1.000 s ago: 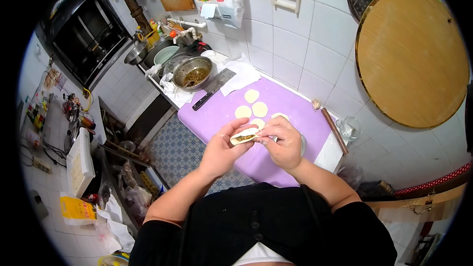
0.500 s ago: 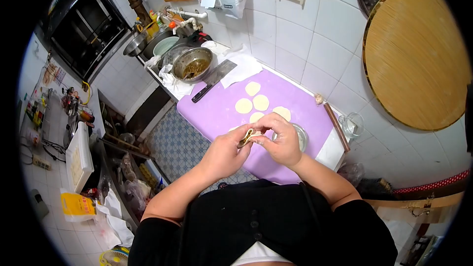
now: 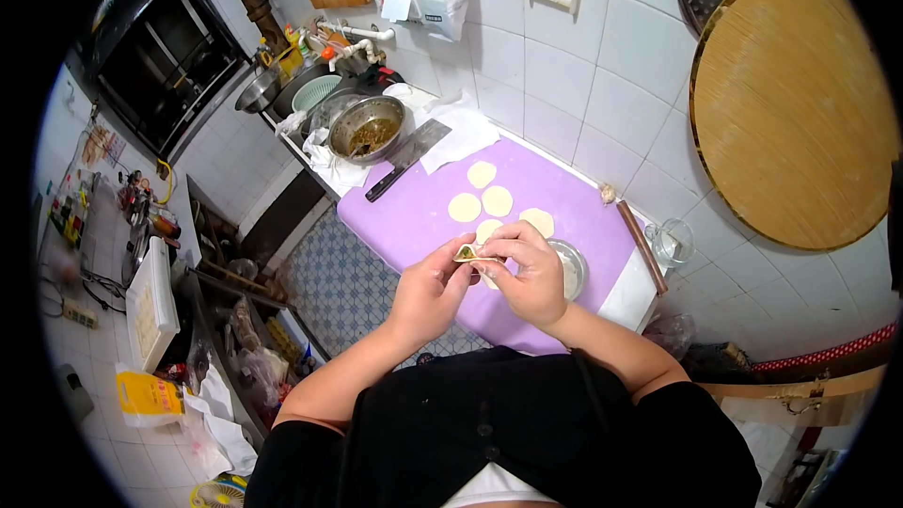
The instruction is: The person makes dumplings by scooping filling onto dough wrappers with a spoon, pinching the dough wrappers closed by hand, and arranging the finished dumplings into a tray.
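Between my two hands, above the purple mat (image 3: 414,226), is a partly folded dumpling (image 3: 467,253) with greenish filling showing at its left end. My left hand (image 3: 425,287) has its fingers closed round that open end. With thumb and fingertips, my right hand (image 3: 525,273) pinches the edge of the dough. Several round dough wrappers (image 3: 498,199) lie flat on the mat beyond my hands, some partly hidden by them. A glass bowl (image 3: 576,273) with white powder stands just right of my right hand, which covers part of it.
At the mat's far left lies a cleaver (image 3: 406,165), beside a metal bowl of filling (image 3: 369,127) with a utensil in it. Along the right edge are a rolling pin (image 3: 642,249) and a glass jar (image 3: 672,243). A tiled wall (image 3: 583,85) rises behind the counter.
The dumpling has turned in my fingers, so its filling now shows from above. My right hand has shifted slightly left along the dough edge.
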